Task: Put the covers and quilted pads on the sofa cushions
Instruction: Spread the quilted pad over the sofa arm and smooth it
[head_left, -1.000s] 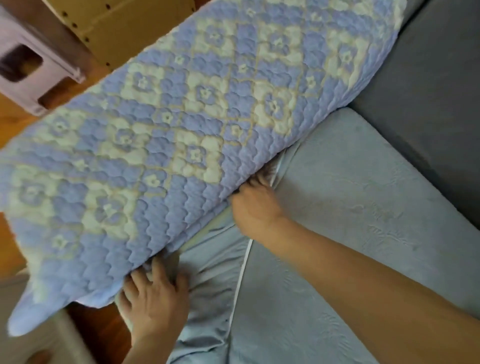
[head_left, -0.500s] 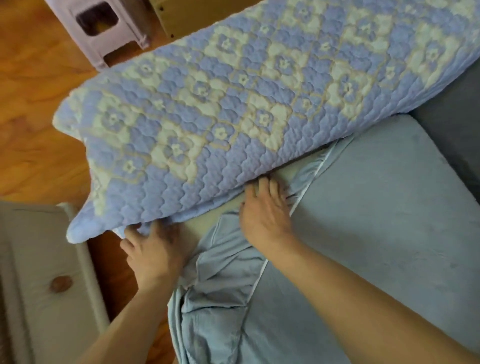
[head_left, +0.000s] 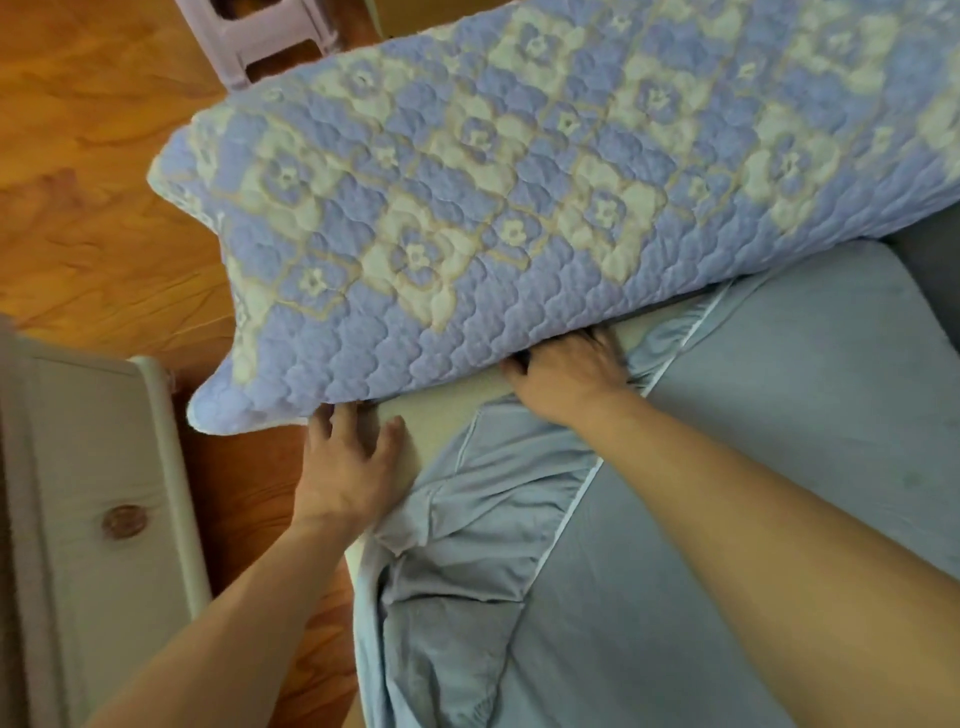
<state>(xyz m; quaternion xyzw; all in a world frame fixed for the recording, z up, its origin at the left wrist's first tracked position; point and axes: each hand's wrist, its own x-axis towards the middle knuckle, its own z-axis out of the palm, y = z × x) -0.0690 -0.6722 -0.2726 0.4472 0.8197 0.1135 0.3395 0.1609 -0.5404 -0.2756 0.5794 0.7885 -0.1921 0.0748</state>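
Note:
A blue quilted pad (head_left: 545, 197) with a cream flower pattern lies raised across the top of the view. Under it shows a strip of the cream foam cushion (head_left: 441, 410). A light blue cover (head_left: 753, 467) sheathes the near part of the cushion and bunches in folds at its open edge. My left hand (head_left: 348, 467) rests on the cushion's left corner, fingers spread and reaching just under the pad's edge. My right hand (head_left: 566, 379) sits at the gathered cover edge with curled fingers. Its fingertips are hidden beneath the pad.
An orange-brown wooden floor (head_left: 93, 182) lies to the left. A pale lilac plastic stool (head_left: 260, 36) stands at the top. A grey-white wooden furniture piece (head_left: 104, 493) with a knot is at the lower left. Dark grey sofa upholstery (head_left: 930, 260) shows at the right edge.
The view has shifted, so the pad and cushion now sit further right. Both hands have slid up the cushion towards the pad's edge, baring more cream foam between them.

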